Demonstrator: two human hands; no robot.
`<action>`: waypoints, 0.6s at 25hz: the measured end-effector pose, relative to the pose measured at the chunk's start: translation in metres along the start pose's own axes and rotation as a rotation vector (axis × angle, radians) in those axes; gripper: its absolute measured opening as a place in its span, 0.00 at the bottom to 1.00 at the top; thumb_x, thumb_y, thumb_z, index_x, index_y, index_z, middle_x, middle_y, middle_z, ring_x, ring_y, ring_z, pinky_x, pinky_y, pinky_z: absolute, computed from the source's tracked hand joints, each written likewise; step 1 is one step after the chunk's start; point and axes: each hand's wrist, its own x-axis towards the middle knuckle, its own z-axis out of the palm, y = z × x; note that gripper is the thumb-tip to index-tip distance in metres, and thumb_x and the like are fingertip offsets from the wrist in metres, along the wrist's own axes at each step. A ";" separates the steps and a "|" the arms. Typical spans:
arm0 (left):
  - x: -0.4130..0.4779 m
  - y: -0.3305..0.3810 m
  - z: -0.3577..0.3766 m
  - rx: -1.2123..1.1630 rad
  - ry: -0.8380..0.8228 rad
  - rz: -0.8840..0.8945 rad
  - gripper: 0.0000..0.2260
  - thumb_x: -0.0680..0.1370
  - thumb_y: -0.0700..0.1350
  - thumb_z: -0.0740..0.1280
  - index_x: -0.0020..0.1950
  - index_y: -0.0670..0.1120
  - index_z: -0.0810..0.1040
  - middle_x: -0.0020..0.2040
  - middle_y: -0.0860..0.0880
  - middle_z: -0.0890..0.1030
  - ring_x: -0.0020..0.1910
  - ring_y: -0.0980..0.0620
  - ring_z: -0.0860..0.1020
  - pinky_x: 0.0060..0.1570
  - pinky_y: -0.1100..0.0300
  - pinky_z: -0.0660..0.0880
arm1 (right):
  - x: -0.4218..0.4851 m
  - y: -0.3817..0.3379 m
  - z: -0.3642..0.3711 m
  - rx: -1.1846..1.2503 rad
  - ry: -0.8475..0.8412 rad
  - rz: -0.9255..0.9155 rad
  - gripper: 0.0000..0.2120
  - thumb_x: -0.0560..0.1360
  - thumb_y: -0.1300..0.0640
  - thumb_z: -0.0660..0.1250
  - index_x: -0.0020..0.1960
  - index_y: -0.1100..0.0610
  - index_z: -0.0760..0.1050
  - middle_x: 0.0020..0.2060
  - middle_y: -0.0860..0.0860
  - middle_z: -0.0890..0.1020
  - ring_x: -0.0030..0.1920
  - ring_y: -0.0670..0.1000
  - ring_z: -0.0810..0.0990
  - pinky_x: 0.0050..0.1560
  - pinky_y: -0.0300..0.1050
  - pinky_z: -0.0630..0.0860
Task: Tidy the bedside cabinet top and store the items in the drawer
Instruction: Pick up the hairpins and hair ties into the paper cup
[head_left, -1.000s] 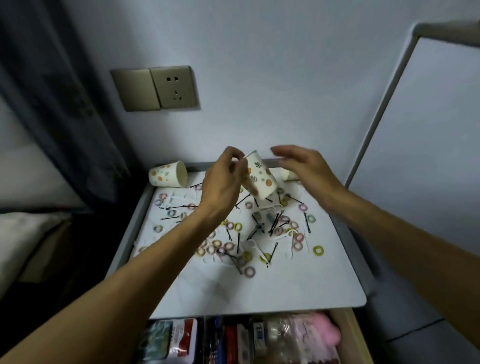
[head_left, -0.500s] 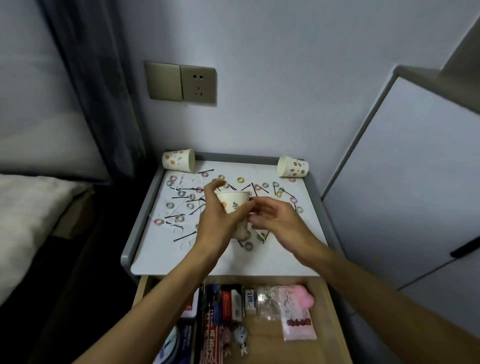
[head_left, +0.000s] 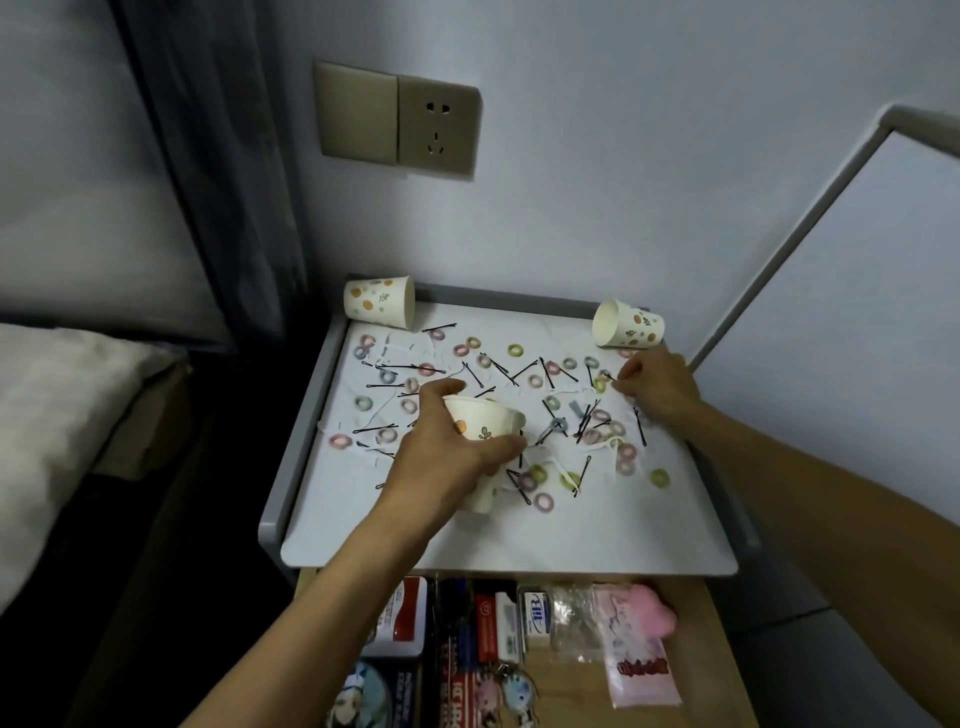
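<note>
Paper cups (head_left: 378, 307): cream, orange and green dots, small leaf print. Hair ties (head_left: 660, 477): pastel pink, green, blue. Hairpins (head_left: 584, 475): black. Cabinet top (head_left: 571, 540): white, grey rim (head_left: 301, 436). Wall socket plate (head_left: 397, 122): bronze. Drawer (head_left: 711, 649): pale wood

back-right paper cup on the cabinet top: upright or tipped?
Tipped. The back-right paper cup lies on its side on the cabinet top, open mouth facing left, base toward the right.

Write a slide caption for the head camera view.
Left hand holds a paper cup; right hand pinches a hairpin on the cluttered cabinet top.
</note>
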 end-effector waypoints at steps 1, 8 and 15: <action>0.001 -0.001 0.001 0.006 -0.002 0.002 0.34 0.66 0.50 0.79 0.66 0.56 0.64 0.48 0.48 0.79 0.41 0.48 0.81 0.40 0.53 0.79 | 0.001 0.000 0.002 -0.003 0.006 -0.014 0.03 0.72 0.59 0.73 0.43 0.59 0.83 0.40 0.53 0.84 0.40 0.51 0.81 0.49 0.50 0.79; -0.002 -0.004 0.001 0.028 -0.050 0.016 0.32 0.69 0.50 0.77 0.66 0.56 0.63 0.46 0.48 0.79 0.39 0.50 0.79 0.34 0.61 0.71 | -0.014 0.000 -0.017 -0.103 0.080 -0.045 0.03 0.75 0.60 0.68 0.45 0.59 0.79 0.44 0.57 0.83 0.45 0.57 0.81 0.45 0.48 0.76; -0.010 -0.003 0.006 -0.006 -0.081 0.033 0.30 0.69 0.49 0.77 0.64 0.56 0.64 0.44 0.47 0.79 0.35 0.50 0.77 0.34 0.60 0.70 | -0.068 0.013 0.001 -0.011 0.038 0.137 0.07 0.73 0.58 0.73 0.48 0.61 0.84 0.43 0.56 0.85 0.39 0.51 0.79 0.42 0.42 0.72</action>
